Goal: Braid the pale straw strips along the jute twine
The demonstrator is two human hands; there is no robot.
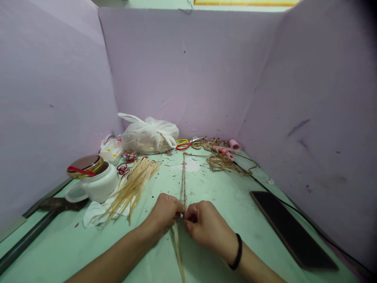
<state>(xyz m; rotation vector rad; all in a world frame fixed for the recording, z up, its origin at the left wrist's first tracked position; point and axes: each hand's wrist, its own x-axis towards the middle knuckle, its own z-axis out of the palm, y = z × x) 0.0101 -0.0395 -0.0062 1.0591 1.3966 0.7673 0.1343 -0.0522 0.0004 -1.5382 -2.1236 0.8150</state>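
Note:
A length of brown twine [184, 177] runs straight down the middle of the table towards me. Its near end meets the fingertips of my left hand [166, 212], which are closed in a pinch on it. My right hand [203, 224], with a black band at the wrist, is closed right beside the left, its thumb and forefinger pinched at the same spot. What exactly lies between the right fingertips is too small to make out. A pale raffia strip [177, 251] hangs from under the hands towards the table's near edge.
At left lie a raffia bundle [137, 182], a white mug [101, 182] and a hammer [47, 212]. A plastic bag [150, 135] and scissors [184, 145] sit behind. Loose twine [220, 163], a pink glue gun [225, 151] and a dark flat slab [291, 230] are right. Lilac walls enclose three sides.

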